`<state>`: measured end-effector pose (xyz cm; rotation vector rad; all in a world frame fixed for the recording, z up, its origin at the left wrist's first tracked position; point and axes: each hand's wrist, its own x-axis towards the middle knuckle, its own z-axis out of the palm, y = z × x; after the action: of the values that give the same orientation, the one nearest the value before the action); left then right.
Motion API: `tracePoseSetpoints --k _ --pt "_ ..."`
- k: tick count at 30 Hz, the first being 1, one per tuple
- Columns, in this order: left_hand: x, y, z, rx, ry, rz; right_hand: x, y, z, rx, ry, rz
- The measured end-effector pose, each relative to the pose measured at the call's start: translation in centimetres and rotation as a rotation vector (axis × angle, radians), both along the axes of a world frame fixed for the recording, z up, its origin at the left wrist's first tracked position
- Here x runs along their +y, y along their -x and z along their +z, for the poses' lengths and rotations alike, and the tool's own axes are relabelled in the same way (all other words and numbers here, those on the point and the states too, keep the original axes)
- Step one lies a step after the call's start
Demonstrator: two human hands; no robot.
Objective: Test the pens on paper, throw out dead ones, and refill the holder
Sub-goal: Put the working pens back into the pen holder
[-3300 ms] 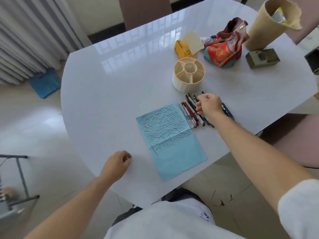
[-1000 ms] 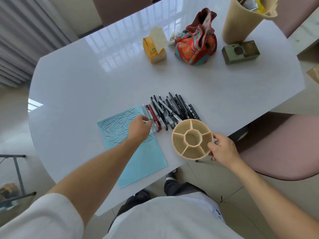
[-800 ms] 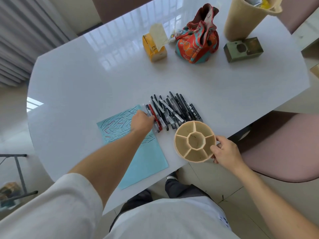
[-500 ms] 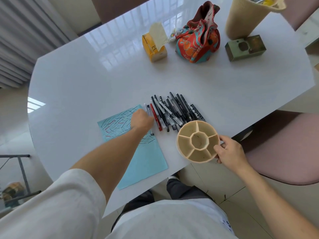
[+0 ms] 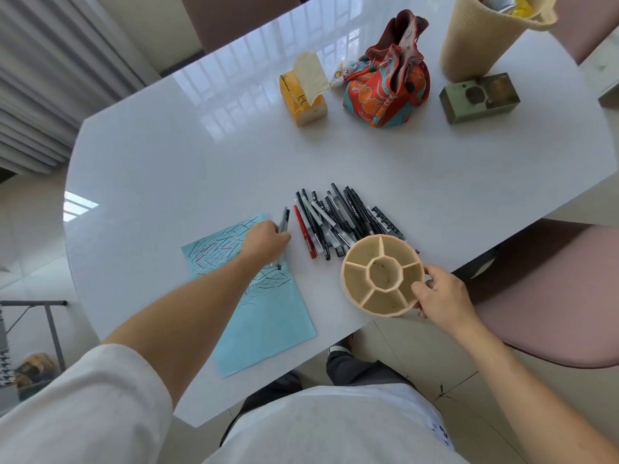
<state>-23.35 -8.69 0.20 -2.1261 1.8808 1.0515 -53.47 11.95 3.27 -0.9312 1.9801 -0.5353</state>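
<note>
Pens (image 5: 338,222) lie bunched on the table (image 5: 201,155), tested. Left hand (image 5: 266,241) pinches a few pens (image 5: 284,226) beside the scribbled paper (image 5: 264,316); right hand (image 5: 442,296) grips the empty holder (image 5: 382,274) close, evidently for refilling.

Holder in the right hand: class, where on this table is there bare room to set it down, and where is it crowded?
Bare: the white table left of the tissue box and beyond the blue paper; also between the pens and the patterned bag. Crowded: the near edge, with paper, left hand, pens and holder.
</note>
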Motion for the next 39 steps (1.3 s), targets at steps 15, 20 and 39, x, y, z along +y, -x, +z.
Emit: tracePoseSetpoints --k 15,20,39 --pt "0.1 5.6 -1.3 0.183 0.107 0.21 0.5 -0.3 -0.5 -0.02 -0.008 -0.018" --pt "-0.2 4.9 -1.2 0.237 0.032 0.288 0.7 -0.5 -0.5 -0.008 -0.016 -0.017" --pt "2.0 0.0 -0.5 0.784 -0.259 0.481 -0.1 -0.8 -0.6 0.036 -0.038 0.014"
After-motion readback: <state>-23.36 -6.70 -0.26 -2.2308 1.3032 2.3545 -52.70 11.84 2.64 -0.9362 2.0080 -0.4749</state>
